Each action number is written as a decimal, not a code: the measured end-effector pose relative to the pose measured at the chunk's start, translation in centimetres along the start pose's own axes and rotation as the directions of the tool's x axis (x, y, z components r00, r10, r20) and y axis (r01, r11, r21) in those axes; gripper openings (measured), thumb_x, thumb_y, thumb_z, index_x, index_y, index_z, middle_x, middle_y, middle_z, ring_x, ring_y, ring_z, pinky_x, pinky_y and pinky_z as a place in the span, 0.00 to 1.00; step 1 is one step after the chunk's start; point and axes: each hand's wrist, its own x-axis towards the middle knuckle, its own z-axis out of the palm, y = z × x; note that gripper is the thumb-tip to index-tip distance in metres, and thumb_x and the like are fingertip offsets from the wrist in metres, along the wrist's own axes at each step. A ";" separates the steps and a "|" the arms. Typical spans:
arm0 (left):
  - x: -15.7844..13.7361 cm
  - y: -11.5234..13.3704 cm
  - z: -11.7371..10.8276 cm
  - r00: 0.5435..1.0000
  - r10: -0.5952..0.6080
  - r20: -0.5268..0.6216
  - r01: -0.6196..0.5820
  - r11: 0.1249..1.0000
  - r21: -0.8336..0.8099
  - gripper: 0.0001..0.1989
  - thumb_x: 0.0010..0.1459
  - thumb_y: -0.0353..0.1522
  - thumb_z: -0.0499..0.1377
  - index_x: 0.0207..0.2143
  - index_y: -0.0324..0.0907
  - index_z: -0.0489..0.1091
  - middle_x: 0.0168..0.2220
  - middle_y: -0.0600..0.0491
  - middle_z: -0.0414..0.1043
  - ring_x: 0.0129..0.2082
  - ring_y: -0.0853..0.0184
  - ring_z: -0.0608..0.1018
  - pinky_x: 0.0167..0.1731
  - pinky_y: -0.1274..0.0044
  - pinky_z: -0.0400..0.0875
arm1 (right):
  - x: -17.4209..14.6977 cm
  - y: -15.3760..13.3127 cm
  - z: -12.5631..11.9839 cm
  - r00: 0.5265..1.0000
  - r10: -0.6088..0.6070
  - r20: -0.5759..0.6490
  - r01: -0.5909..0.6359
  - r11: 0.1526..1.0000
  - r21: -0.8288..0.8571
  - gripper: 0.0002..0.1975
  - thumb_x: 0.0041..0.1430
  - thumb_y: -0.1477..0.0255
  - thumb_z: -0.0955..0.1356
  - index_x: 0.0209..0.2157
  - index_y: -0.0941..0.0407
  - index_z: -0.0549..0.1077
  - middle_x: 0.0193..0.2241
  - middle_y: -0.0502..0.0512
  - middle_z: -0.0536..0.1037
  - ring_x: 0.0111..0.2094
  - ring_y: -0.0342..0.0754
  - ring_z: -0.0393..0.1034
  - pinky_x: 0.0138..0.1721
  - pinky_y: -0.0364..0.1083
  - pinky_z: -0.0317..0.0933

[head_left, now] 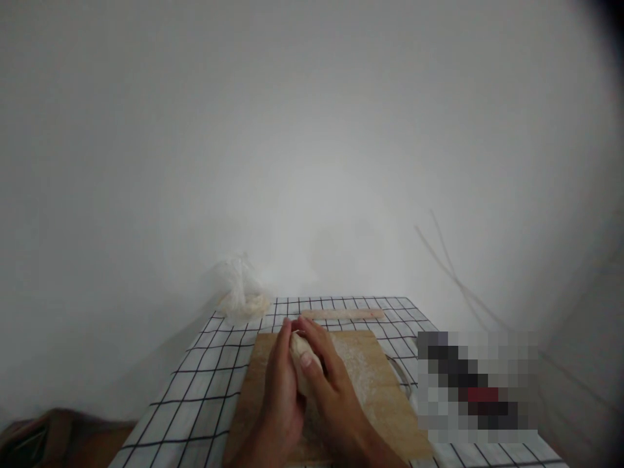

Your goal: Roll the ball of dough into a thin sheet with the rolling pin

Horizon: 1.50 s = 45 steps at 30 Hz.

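1. A pale, elongated lump of soft dough sat between the palms, above the near-middle part of a flour-dusted, light-brown wooden board; whether it touched the wood could not be told.
2. The bare left hand pressed flat along the dough's left side, fingers extended forward.
3. The bare right hand cupped its right side, the thumb laid across the top, so both hands grasped the one lump and neither was nearer.
4. The dough's long axis ran roughly away from the person, in line with the fingers, which met near its far end.
5. Beyond the board, a pale, straight wooden stick lay crosswise on the white, black-checked tablecloth, with a knotted, clear plastic bag to its left.
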 end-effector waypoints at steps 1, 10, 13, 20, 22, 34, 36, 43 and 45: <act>-0.1 0.1 0.1 1.000 0.008 -0.007 -0.008 1.000 -0.006 0.18 0.55 0.43 0.70 0.42 0.42 0.76 0.37 0.52 0.80 0.40 0.63 0.83 0.44 0.74 0.76 | 0.0 0.0 0.0 0.998 -0.056 -0.002 0.056 0.998 -0.036 0.24 0.63 0.59 0.71 0.59 0.47 0.75 0.65 0.57 0.70 0.68 0.58 0.59 0.69 0.60 0.52; -0.7 0.1 0.1 1.000 0.018 -0.014 -0.017 0.998 0.053 0.17 0.57 0.44 0.69 0.41 0.40 0.76 0.40 0.49 0.80 0.48 0.58 0.80 0.50 0.71 0.74 | -0.1 -0.4 0.6 0.992 -0.107 -0.059 0.106 0.994 -0.026 0.15 0.65 0.63 0.71 0.51 0.46 0.81 0.58 0.57 0.77 0.61 0.58 0.69 0.64 0.61 0.61; -0.4 -0.3 -0.2 1.000 0.009 0.004 -0.010 0.999 0.049 0.21 0.56 0.47 0.69 0.41 0.40 0.76 0.41 0.48 0.79 0.53 0.56 0.79 0.53 0.70 0.73 | 0.2 -0.9 0.7 0.990 -0.110 -0.084 0.109 0.994 -0.014 0.12 0.66 0.62 0.71 0.47 0.47 0.84 0.52 0.57 0.82 0.56 0.57 0.74 0.61 0.60 0.65; -0.1 0.0 0.1 1.000 0.012 0.014 -0.012 0.999 0.033 0.24 0.55 0.49 0.70 0.43 0.41 0.76 0.44 0.48 0.79 0.53 0.58 0.78 0.53 0.71 0.72 | 1.1 -1.0 -0.3 1.000 0.011 -0.014 -0.010 0.997 0.082 0.18 0.67 0.54 0.68 0.49 0.49 0.82 0.54 0.58 0.81 0.58 0.58 0.72 0.63 0.59 0.62; -0.2 0.2 0.5 0.998 0.026 0.050 -0.028 0.999 0.032 0.24 0.53 0.51 0.70 0.40 0.41 0.76 0.40 0.50 0.79 0.46 0.59 0.80 0.49 0.72 0.74 | 1.0 -0.5 -0.7 0.997 0.080 -0.021 -0.076 0.986 0.148 0.25 0.68 0.50 0.65 0.57 0.48 0.77 0.59 0.57 0.76 0.61 0.57 0.69 0.65 0.60 0.59; -0.9 0.8 0.0 0.880 0.206 0.428 -0.427 0.739 0.522 0.15 0.55 0.44 0.70 0.36 0.41 0.81 0.32 0.49 0.78 0.34 0.61 0.77 0.34 0.76 0.71 | 0.7 1.4 -0.6 0.955 0.186 -0.230 -0.119 0.954 0.275 0.27 0.71 0.49 0.58 0.52 0.51 0.78 0.53 0.58 0.80 0.55 0.57 0.74 0.58 0.58 0.67; -1.4 1.2 0.4 0.867 0.240 0.437 -0.465 0.706 0.534 0.14 0.56 0.43 0.70 0.36 0.42 0.82 0.34 0.48 0.80 0.37 0.58 0.78 0.38 0.75 0.72 | 0.4 1.1 -0.6 0.951 0.175 -0.253 -0.123 0.970 0.209 0.27 0.71 0.49 0.58 0.50 0.51 0.79 0.52 0.58 0.81 0.54 0.57 0.74 0.58 0.58 0.65; -1.9 1.2 0.9 0.885 0.343 0.313 -0.461 0.734 0.499 0.11 0.51 0.41 0.72 0.33 0.44 0.81 0.33 0.51 0.80 0.38 0.58 0.79 0.40 0.75 0.73 | 0.0 0.0 -0.7 0.975 0.130 -0.180 -0.117 0.990 0.082 0.26 0.71 0.48 0.59 0.50 0.49 0.79 0.53 0.54 0.81 0.58 0.55 0.71 0.61 0.55 0.62; -1.6 1.0 0.7 0.901 0.344 0.265 -0.433 0.756 0.490 0.13 0.50 0.42 0.73 0.33 0.44 0.81 0.33 0.50 0.80 0.39 0.57 0.79 0.41 0.75 0.73 | 0.3 -0.2 -0.6 0.982 0.133 -0.135 -0.115 0.985 0.131 0.26 0.70 0.48 0.60 0.51 0.49 0.79 0.53 0.54 0.80 0.57 0.55 0.71 0.61 0.54 0.63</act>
